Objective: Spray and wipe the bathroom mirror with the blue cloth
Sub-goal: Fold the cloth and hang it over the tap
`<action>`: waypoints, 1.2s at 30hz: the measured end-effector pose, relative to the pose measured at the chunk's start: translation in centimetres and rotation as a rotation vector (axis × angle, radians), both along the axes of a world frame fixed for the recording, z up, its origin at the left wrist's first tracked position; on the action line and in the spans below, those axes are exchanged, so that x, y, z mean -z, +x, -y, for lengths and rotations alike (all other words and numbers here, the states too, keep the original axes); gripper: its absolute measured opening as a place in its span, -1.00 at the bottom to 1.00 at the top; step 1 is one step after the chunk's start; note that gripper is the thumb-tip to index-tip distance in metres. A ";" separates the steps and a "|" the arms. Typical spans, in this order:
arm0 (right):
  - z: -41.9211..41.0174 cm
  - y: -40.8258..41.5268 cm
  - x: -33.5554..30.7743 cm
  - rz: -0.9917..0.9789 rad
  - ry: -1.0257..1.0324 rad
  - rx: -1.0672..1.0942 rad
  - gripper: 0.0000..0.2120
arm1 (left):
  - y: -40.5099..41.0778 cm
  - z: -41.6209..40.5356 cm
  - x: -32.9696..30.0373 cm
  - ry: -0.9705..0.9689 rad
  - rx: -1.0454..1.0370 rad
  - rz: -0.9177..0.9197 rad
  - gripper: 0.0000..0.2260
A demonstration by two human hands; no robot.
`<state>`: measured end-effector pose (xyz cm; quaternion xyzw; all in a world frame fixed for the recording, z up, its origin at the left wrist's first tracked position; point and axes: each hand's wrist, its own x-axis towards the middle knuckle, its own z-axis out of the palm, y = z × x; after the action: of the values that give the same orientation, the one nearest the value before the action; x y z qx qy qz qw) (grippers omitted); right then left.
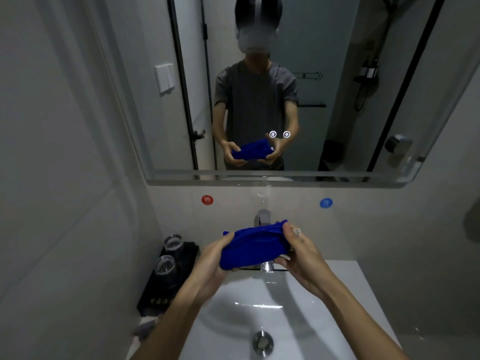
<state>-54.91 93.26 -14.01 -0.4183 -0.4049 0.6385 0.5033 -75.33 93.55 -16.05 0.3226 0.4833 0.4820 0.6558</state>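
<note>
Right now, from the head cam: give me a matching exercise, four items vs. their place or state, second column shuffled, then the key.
Items:
1. blue cloth
2. two glasses
3. red round sticker
4. drain

Places or states:
A. on the wall tile, left of the faucet
B. at the bottom of the white sink
C. bunched between the left hand and right hand, over the basin
D. on a black tray left of the basin

Pairs: 1-C, 2-D, 3-A, 4-B
</note>
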 end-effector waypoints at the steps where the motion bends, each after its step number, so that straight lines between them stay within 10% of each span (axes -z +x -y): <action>1: 0.4 0.1 0.4 -0.027 -0.017 0.007 -0.52 | 0.2 0.6 0.3 -0.019 0.034 0.037 -0.66; 15: 3.8 1.4 1.6 0.270 0.048 0.003 -0.60 | 3.6 6.9 0.6 0.094 0.442 -0.102 -0.60; 31: 7.7 -1.7 2.6 0.358 0.190 0.108 -0.51 | 5.8 8.8 -0.1 0.017 0.153 0.222 -0.51; 36: 7.8 -2.3 2.7 0.292 0.193 0.049 -0.49 | 6.1 8.9 0.3 0.033 0.142 0.069 -0.48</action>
<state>-57.22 85.43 -16.73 -0.4662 -0.5229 0.5166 0.4924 -69.19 84.67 -16.38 0.3499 0.4285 0.4530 0.6992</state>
